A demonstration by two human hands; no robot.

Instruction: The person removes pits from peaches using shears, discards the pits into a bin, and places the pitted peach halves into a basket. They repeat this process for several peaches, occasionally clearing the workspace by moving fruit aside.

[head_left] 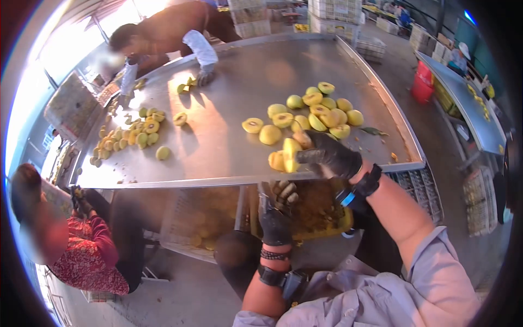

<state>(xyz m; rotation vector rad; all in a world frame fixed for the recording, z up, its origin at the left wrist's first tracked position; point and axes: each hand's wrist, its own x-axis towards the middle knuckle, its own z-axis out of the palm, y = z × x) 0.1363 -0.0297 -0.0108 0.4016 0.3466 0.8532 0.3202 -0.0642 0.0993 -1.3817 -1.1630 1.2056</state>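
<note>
My right hand (pixel 332 155), in a dark glove, reaches over the metal table (pixel 223 147) with its fingers closed on a cut yellow fruit (pixel 292 155). Behind it lies a loose pile of whole and halved yellow-green fruits (pixel 318 111), some showing their pits. My left hand (pixel 277 210), also gloved, is just below the table's near edge, with its fingers curled; what it holds, if anything, cannot be made out.
Under the table are a white crate (pixel 199 218) and a yellow crate (pixel 342 222). Another fruit pile (pixel 131 131) lies on the table's left side. One person (pixel 177 27) leans over the far edge; another (pixel 87 245) sits at left. A red bin (pixel 423 82) stands at right.
</note>
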